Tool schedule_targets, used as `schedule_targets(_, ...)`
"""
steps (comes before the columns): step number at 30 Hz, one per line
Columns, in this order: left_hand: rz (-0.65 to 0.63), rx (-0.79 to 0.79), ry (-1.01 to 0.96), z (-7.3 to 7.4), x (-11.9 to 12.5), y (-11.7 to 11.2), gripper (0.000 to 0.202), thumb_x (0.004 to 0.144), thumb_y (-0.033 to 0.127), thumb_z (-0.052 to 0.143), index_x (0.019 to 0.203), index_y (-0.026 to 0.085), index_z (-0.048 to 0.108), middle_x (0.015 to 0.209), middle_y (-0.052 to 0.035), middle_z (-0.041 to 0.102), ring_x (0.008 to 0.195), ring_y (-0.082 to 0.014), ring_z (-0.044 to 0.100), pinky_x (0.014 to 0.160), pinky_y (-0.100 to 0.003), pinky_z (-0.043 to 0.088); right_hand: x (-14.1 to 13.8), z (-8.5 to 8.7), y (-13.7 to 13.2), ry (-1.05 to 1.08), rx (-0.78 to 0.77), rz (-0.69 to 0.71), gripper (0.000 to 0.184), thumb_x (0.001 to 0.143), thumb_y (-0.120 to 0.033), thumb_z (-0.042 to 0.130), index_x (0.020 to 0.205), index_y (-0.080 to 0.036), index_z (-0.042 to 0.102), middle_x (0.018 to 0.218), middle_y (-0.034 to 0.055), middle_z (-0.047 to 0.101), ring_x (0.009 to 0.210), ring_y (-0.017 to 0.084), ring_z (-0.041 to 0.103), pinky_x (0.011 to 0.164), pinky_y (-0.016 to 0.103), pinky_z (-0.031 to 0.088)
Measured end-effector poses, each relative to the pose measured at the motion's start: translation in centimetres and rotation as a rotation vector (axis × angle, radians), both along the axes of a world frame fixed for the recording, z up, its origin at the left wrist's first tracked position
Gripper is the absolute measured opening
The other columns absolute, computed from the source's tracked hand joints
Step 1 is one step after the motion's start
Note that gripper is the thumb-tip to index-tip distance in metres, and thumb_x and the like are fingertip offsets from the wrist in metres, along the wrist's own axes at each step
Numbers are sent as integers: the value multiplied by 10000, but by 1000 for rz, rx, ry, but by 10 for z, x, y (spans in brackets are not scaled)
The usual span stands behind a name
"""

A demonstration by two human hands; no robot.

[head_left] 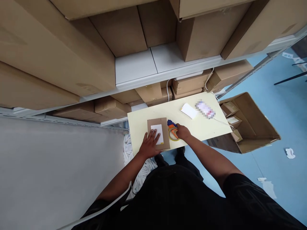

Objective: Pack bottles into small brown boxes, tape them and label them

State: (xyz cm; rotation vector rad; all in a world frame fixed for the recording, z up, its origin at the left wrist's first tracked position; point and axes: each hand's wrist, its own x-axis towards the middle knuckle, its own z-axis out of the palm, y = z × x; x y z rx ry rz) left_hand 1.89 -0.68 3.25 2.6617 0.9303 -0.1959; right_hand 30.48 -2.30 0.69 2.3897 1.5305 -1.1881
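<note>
On the pale table (144, 116) lies a small cardboard box (165, 124) with a white label (157, 127) on its top. My left hand (150, 143) rests on the box and label with its fingers spread. Just right of the box, my right hand (182, 131) is closed around the handle of a tape dispenser (171, 124), which has blue and orange parts and a roll of tape. The dispenser stands at the table surface, close beside the box. Part of its handle is hidden by my fingers.
A stack of white labels (189, 111) and a blurred-out item (205, 109) lie at the table's right. Beyond stands a large open carton (254, 127) holding several small boxes. Shelving (168, 72) with cardboard boxes overhangs the far side. Paper strips (141, 175) litter the floor at left.
</note>
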Motion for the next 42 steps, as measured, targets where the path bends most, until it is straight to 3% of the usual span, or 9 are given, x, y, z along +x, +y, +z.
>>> schedule_targets(5, 101, -10, -37, -7, 11, 2, 1114, 783, 643, 743, 1659, 184, 230, 1727, -171, 139, 1606, -361, 54, 1293, -532, 43, 17, 1, -13, 1, -6, 25, 470, 879, -173, 587, 1346, -196, 544, 1097, 114, 741, 983, 260, 707, 699, 284, 451)
schedule_targets(11, 257, -1, -62, -12, 36, 2, 1105, 822, 661, 695, 1664, 164, 181, 1733, -181, 103, 1609, -363, 16, 1293, -522, 46, -13, -11, -127, 126, -21, -72, 429, 888, -210, 619, 1314, -197, 572, 1020, 82, 764, 927, 242, 727, 733, 280, 463)
schedule_targets(14, 352, -10, -86, -14, 56, -11, 1119, 834, 651, 690, 1662, 130, 147, 1730, -215, 65, 1604, -389, -10, 1280, -560, 78, -42, -15, -152, 222, -50, -189, 466, 852, -149, 605, 1313, -187, 555, 1054, 69, 768, 941, 213, 729, 747, 258, 477)
schedule_targets(18, 356, -81, -56, -3, 63, -27, 1141, 811, 646, 719, 1644, 72, 191, 1716, -266, 65, 1589, -448, 35, 1245, -592, 184, -40, -14, -117, 148, -30, -325, 370, 870, -162, 573, 1240, -173, 575, 1097, 95, 758, 980, 222, 722, 748, 262, 482)
schedule_targets(21, 230, -135, 37, 11, 42, -10, 1024, 770, 565, 798, 1608, 163, 368, 1706, -216, 209, 1559, -462, 186, 1241, -568, 217, -10, -12, -77, 89, -35, -207, 387, 881, -190, 591, 1268, -188, 578, 1133, 103, 748, 1011, 240, 713, 754, 274, 477)
schedule_targets(28, 108, -25, 48, 10, 8, 50, 965, 806, 611, 753, 1625, 307, 343, 1735, -95, 182, 1591, -440, 17, 1203, -701, -129, 28, -7, -8, 80, -42, 94, 514, 806, -167, 681, 1308, -205, 579, 1124, 104, 737, 1013, 276, 699, 723, 285, 463)
schedule_targets(31, 184, 5, 37, 1, 17, 48, 939, 849, 636, 688, 1637, 285, 317, 1737, -108, 161, 1591, -440, -3, 1188, -724, -138, 28, -7, -14, 91, -29, 48, 490, 830, -176, 647, 1312, -205, 562, 1100, 91, 740, 996, 261, 703, 727, 280, 472)
schedule_targets(38, 405, 57, 45, -7, 66, 30, 936, 909, 638, 593, 1663, 218, 232, 1744, -141, 81, 1584, -463, -6, 1182, -770, -48, -27, -20, -113, 324, 26, -309, 456, 847, -192, 619, 1296, -220, 546, 1111, 61, 753, 1013, 239, 715, 850, 305, 530)
schedule_targets(42, 341, -17, 56, 2, 70, 12, 1026, 859, 704, 622, 1653, 162, 263, 1734, -192, 79, 1566, -504, 54, 1178, -756, 124, -41, -23, -88, 291, 30, -490, 406, 865, -217, 597, 1268, -214, 550, 1200, 74, 736, 1067, 222, 710, 866, 295, 546)
